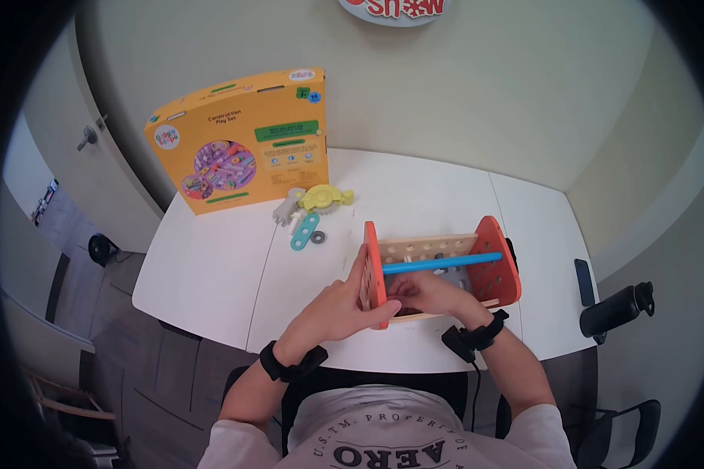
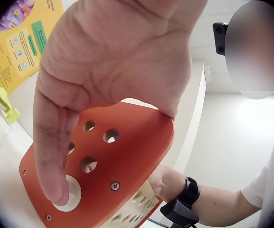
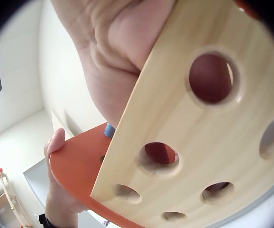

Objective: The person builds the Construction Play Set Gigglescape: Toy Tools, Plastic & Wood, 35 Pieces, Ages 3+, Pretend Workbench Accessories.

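Note:
A toy toolbox with two orange end panels (image 1: 493, 270), perforated wooden sides (image 3: 213, 137) and a blue rod handle (image 1: 442, 264) stands on the table before me. My left hand (image 1: 332, 310) grips its left panel, thumb over the near edge and fingers along the outer face. In the left wrist view one fingertip presses a white round bolt head (image 2: 74, 192) on that panel. My right hand (image 1: 432, 295) reaches inside under the rod, fingers bent close to the left panel's inner face. I cannot tell what those fingertips hold. Grey pieces lie on the toolbox floor.
A yellow play set box (image 1: 242, 148) stands at the back left. Before it lie yellow (image 1: 321, 198) and grey toy parts, a teal perforated strip (image 1: 305, 232) and a grey ring (image 1: 317, 236). A phone (image 1: 583, 282) and black bottle (image 1: 616, 314) are at the right edge.

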Demonstrator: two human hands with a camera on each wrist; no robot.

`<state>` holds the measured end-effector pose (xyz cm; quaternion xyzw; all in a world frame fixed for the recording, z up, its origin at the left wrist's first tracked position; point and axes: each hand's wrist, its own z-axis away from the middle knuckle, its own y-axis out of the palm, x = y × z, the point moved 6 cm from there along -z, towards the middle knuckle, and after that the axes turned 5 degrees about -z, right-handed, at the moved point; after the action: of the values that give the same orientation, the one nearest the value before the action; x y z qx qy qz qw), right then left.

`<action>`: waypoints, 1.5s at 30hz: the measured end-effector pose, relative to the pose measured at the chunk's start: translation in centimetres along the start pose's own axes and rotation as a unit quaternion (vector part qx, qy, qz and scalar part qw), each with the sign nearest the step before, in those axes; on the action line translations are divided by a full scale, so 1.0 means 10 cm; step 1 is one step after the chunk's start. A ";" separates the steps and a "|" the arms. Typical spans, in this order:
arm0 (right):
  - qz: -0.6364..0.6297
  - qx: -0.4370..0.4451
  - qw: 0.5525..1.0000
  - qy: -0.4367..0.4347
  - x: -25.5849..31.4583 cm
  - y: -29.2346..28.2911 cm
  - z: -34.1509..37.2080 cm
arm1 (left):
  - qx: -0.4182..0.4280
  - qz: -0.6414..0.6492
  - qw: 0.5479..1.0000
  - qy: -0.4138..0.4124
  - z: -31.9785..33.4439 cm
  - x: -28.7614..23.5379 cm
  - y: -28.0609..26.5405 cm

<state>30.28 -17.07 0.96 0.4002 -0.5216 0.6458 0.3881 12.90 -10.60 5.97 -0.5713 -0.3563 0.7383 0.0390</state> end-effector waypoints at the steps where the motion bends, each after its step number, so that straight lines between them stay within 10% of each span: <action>1: -0.041 -0.005 0.999 0.007 -0.03 0.00 -0.01 | 0.002 -0.001 1.000 -0.003 -0.01 0.00 0.00; 4: -0.083 0.003 0.992 0.096 -0.15 -0.02 -0.01 | 0.005 -0.007 1.000 -0.012 0.00 0.00 0.00; 37: 0.061 0.014 0.996 -0.064 0.01 0.02 -0.04 | 0.009 0.007 1.000 -0.014 0.01 -0.01 0.00; 40: -0.024 -0.097 0.990 -0.097 0.08 -0.02 0.01 | 0.007 0.008 1.000 -0.017 0.01 -0.01 0.00; 45: 0.019 -0.006 0.997 -0.079 -0.05 0.04 -0.05 | 0.003 0.011 1.000 -0.010 0.01 -0.01 0.00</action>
<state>30.03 -16.71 0.30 0.4379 -0.5620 0.6163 0.3356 12.88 -10.75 6.06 -0.5677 -0.3483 0.7453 0.0291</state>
